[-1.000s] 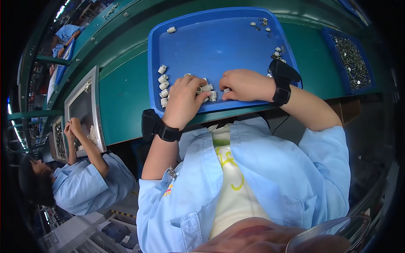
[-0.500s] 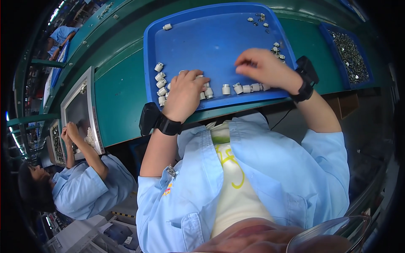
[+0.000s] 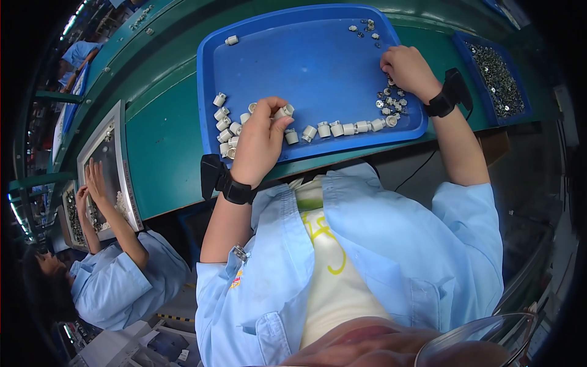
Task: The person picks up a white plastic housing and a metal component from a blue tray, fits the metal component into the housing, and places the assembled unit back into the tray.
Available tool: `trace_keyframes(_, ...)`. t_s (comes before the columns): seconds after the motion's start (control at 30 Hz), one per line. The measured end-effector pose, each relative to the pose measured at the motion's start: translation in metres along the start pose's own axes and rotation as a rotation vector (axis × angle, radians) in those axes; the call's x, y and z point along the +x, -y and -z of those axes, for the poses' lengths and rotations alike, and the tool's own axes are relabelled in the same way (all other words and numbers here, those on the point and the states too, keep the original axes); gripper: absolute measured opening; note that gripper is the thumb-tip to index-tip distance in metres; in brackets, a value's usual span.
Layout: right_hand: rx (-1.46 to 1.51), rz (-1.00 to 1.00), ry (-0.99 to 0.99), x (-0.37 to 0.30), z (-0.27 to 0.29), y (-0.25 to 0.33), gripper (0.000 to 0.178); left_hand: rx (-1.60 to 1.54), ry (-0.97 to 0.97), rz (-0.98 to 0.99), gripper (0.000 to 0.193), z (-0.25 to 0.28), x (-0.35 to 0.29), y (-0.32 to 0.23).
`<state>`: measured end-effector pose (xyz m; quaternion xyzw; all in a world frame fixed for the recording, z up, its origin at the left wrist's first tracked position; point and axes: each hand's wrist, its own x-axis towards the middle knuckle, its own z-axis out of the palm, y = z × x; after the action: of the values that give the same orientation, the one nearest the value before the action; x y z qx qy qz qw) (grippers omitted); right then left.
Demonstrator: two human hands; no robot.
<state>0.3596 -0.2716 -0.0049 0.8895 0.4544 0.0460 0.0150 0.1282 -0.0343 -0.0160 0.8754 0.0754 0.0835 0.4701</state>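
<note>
Above the near left part of a blue tray (image 3: 306,67), my left hand (image 3: 260,137) is closed on a white cylindrical part (image 3: 284,112), gripped between thumb and fingers with its open end showing. My right hand (image 3: 409,70) is at the tray's right side, its fingers pinched together over the small metal pieces (image 3: 389,103); what is between the fingertips is hidden. A row of similar white parts (image 3: 336,128) runs along the near wall, to the right of my left hand. More white parts (image 3: 224,123) are grouped at the left wall, some behind my left hand.
A lone white part (image 3: 232,40) lies at the tray's far left, and a few metal pieces (image 3: 370,25) at the far right. A blue bin of metal pieces (image 3: 498,76) stands right of the tray on the green table (image 3: 165,147). At left, a co-worker (image 3: 125,269) works over a metal-framed tray (image 3: 128,165).
My right hand has moved right and away from me to the metal pieces. My left hand has lifted and turned, now showing a white part in its grip. The view has shifted slightly.
</note>
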Motion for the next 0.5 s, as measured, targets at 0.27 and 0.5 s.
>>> trace_keyframes(0.27, -0.076, 0.028, -0.079, -0.012, 0.004, 0.009, 0.01, -0.553, -0.025, 0.039, 0.029, -0.005, -0.005, -0.008)
trace_keyframes(0.5, 0.409, -0.055, -0.263, -0.006, 0.003, 0.003, 0.006, -0.742, 0.054, 0.093, 0.031, -0.01, -0.012, -0.011)
